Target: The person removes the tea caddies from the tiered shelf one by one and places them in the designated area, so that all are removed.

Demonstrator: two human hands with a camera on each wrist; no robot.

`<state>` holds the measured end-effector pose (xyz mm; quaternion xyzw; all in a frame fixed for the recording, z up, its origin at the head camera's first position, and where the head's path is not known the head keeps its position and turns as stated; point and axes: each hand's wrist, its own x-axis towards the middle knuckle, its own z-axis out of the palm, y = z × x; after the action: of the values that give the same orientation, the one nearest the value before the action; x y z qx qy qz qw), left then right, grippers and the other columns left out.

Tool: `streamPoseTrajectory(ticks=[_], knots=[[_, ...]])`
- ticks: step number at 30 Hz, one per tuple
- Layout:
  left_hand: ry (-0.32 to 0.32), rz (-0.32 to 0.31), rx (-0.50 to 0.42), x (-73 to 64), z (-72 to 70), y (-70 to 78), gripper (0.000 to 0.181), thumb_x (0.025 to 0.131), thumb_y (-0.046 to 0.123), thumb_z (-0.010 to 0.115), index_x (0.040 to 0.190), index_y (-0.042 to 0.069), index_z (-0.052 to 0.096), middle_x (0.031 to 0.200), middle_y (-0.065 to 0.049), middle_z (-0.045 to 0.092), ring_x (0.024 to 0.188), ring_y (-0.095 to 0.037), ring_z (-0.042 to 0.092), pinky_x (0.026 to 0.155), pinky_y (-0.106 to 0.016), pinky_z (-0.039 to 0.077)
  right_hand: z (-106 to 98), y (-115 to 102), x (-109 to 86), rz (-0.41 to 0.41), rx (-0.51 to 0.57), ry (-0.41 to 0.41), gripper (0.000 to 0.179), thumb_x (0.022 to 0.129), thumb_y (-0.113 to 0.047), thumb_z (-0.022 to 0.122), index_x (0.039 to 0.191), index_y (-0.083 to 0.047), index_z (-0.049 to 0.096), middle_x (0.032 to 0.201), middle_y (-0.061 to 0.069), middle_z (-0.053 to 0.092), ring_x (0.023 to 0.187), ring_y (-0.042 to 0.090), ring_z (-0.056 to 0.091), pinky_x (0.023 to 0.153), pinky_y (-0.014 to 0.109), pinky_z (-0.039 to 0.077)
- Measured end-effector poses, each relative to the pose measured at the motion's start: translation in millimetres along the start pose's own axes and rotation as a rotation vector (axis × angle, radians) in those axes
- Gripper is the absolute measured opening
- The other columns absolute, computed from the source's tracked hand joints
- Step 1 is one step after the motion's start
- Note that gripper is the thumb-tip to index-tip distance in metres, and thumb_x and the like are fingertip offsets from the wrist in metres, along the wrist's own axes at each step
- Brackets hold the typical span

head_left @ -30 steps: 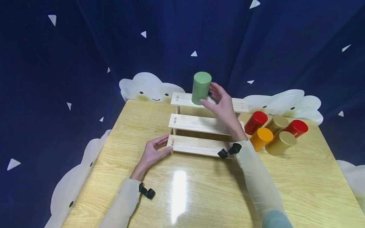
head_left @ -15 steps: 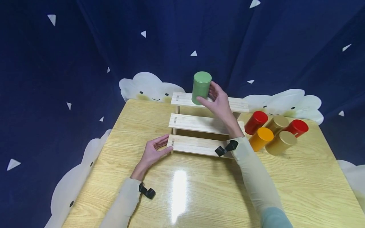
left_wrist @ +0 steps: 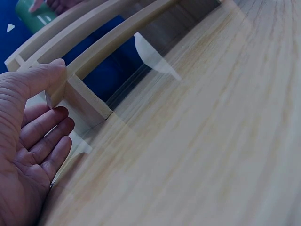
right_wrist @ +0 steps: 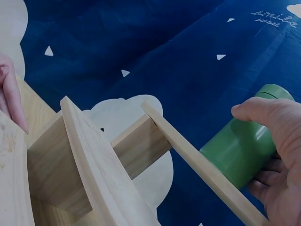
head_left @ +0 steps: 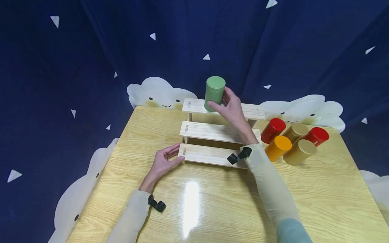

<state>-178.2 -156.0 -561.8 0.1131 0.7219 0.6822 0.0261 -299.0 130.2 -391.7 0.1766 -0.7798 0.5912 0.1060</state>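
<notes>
A green canister (head_left: 214, 93) with a lid stands upright on the top step of a three-tier wooden shelf (head_left: 209, 131), left of its middle. My right hand (head_left: 232, 107) holds it from the right side, thumb across the front and fingers round the back; the right wrist view shows the canister (right_wrist: 240, 146) with its base at the top board. At the shelf's lower left corner, my left hand (head_left: 162, 161) grips the end of the bottom board. In the left wrist view the thumb lies over that board (left_wrist: 117, 40), with the fingers beneath and beside it.
Right of the shelf several canisters stand close together: an orange canister (head_left: 278, 148), red ones such as the red canister (head_left: 273, 130), and gold ones such as the gold canister (head_left: 299, 152). A dark blue curtain (head_left: 182, 44) hangs behind the wooden table (head_left: 225, 206).
My right hand has shifted slightly left, and its thumb has come further across the canister's front. The canister and my left hand have hardly moved.
</notes>
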Motion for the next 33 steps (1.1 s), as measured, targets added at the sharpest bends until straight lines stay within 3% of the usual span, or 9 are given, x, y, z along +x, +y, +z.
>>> streamPoseTrajectory(ticks=[12,33], knots=[[-0.008,-0.01,0.0,-0.4,-0.6,1.0,0.057,0.091,0.005,0.081,0.144,0.002,0.061,0.142,-0.019,0.064,0.129,-0.036,0.063,0.114,-0.046,0.05,0.8,0.2,5.9,-0.011,-0.029,0.002,0.062,0.088,-0.015,0.086,0.14,0.001,0.056,0.133,0.02,0.067,0.122,0.031,0.066,0.111,0.042,0.052],[-0.007,0.011,-0.015,0.5,-0.2,0.5,0.058,0.089,0.0,0.081,0.143,0.0,0.061,0.14,-0.019,0.065,0.128,-0.035,0.064,0.111,-0.04,0.052,-7.6,-0.1,0.9,-0.015,-0.042,0.063,0.06,0.086,-0.016,0.088,0.137,-0.001,0.06,0.13,0.018,0.07,0.118,0.028,0.068,0.106,0.042,0.056]])
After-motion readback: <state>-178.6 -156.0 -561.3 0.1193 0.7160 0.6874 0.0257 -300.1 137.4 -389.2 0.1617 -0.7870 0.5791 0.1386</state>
